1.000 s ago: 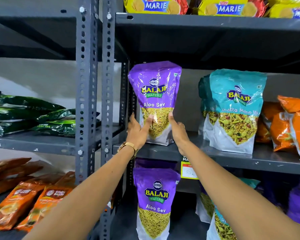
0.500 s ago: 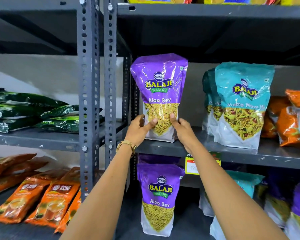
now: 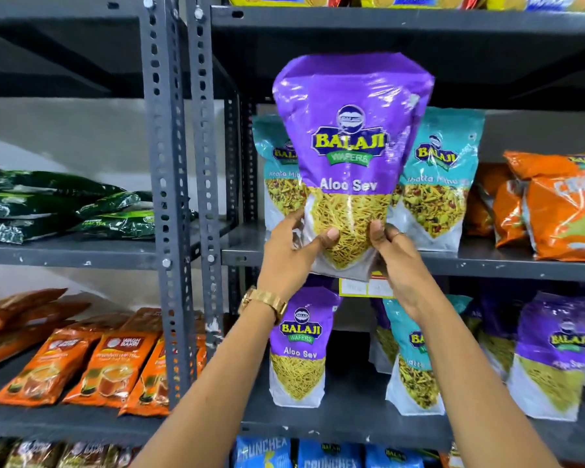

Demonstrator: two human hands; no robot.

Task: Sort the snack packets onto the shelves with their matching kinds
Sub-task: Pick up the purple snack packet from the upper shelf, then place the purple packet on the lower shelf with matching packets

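I hold a purple Aloo Sev packet (image 3: 348,146) upright in the air in front of the middle shelf (image 3: 487,261). My left hand (image 3: 291,255) grips its lower left corner and my right hand (image 3: 399,261) grips its lower right corner. Behind it on that shelf stand teal Khatta Mitha packets (image 3: 439,184). On the shelf below (image 3: 345,420) stands another purple Aloo Sev packet (image 3: 299,349), beside a teal packet (image 3: 412,359) and more purple packets (image 3: 554,356) at the right.
Orange packets (image 3: 554,204) lie at the right of the middle shelf. The left rack holds dark green tea packs (image 3: 54,204) above and orange tea packets (image 3: 81,363) below. Grey slotted uprights (image 3: 183,197) divide the racks. Blue packets (image 3: 318,454) sit at the bottom.
The purple packet has come off the middle shelf and toward me, held by both hands; it now hangs in front of the teal packets. The view has shifted closer and lower.
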